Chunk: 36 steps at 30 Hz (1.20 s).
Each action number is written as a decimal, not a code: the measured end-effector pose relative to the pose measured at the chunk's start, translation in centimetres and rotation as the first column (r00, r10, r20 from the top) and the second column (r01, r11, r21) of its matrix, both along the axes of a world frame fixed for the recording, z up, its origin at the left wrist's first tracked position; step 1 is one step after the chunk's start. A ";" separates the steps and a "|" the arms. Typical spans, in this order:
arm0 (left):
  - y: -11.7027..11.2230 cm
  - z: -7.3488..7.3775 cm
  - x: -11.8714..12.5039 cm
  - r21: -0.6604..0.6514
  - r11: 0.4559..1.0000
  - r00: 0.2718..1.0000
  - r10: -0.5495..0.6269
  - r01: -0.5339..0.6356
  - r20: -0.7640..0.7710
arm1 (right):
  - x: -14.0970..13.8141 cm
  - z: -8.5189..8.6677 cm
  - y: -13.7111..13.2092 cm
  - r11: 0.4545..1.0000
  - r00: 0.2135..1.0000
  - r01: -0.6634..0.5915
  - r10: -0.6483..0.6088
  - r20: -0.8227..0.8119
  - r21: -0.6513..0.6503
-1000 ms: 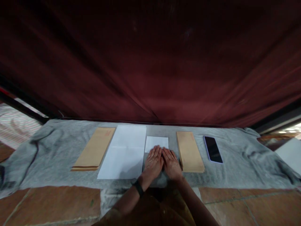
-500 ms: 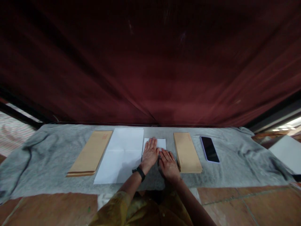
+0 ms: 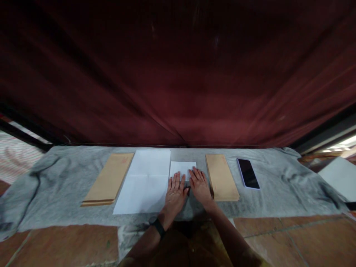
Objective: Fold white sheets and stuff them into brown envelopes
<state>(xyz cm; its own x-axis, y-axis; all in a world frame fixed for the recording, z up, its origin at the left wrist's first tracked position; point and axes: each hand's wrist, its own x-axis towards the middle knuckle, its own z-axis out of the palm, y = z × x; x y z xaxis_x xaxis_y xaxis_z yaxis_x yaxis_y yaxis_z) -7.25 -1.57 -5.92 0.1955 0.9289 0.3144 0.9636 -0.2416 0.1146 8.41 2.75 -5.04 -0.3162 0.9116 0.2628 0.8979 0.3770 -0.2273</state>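
Note:
A small folded sheet of white paper (image 3: 181, 167) lies on the grey cloth in front of me. My left hand (image 3: 175, 193) rests flat with its fingers stretched over the paper's near left edge; a black band circles that wrist. Across the paper's right side lie the fingertips of my right hand (image 3: 199, 184), also flat and spread. Neither hand grips anything. Left of the hands are larger white sheets (image 3: 147, 185) with crease lines, partly covered at no point by my fingers. Close on the right is a stack of brown envelopes (image 3: 222, 178).
Another stack of brown envelopes (image 3: 109, 178) lies at the left. A phone (image 3: 248, 174) in a pale purple case sits at the right. Grey cloth (image 3: 286, 185) covers the work surface, with a dark red curtain (image 3: 178, 92) behind it. White material (image 3: 340, 178) shows at far right.
My left hand has slid back toward me, from the paper's middle to its near edge. My right hand has moved forward onto the paper's right side.

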 end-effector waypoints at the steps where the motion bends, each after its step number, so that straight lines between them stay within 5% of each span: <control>1: 0.0 0.0 0.0 -0.003 1.000 1.000 -0.005 0.005 -0.003 | -0.2 0.1 0.4 1.000 1.000 0.007 -0.007 0.012 -0.001; 10: -0.3 0.3 0.1 -0.038 0.999 1.000 -0.017 0.016 -0.025 | -1.5 0.1 2.5 0.998 0.996 0.063 -0.063 0.069 -0.012; 23: -0.7 0.3 -0.5 -0.085 0.996 1.000 -0.014 0.016 0.021 | 1.0 -1.1 2.0 1.000 1.000 -0.003 0.004 -0.020 0.011; 36: -1.1 1.9 0.2 -0.088 0.996 1.000 0.003 -0.001 0.026 | 1.9 -1.6 2.4 0.999 0.999 -0.050 0.050 -0.008 -0.013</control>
<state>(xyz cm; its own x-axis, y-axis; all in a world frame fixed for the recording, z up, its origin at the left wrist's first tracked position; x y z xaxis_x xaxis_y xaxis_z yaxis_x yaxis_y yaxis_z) -7.07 -2.68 -4.02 0.1866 0.9536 0.2365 0.9605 -0.2276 0.1602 10.28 5.18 -6.66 -0.3596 0.8981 0.2532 0.8763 0.4183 -0.2392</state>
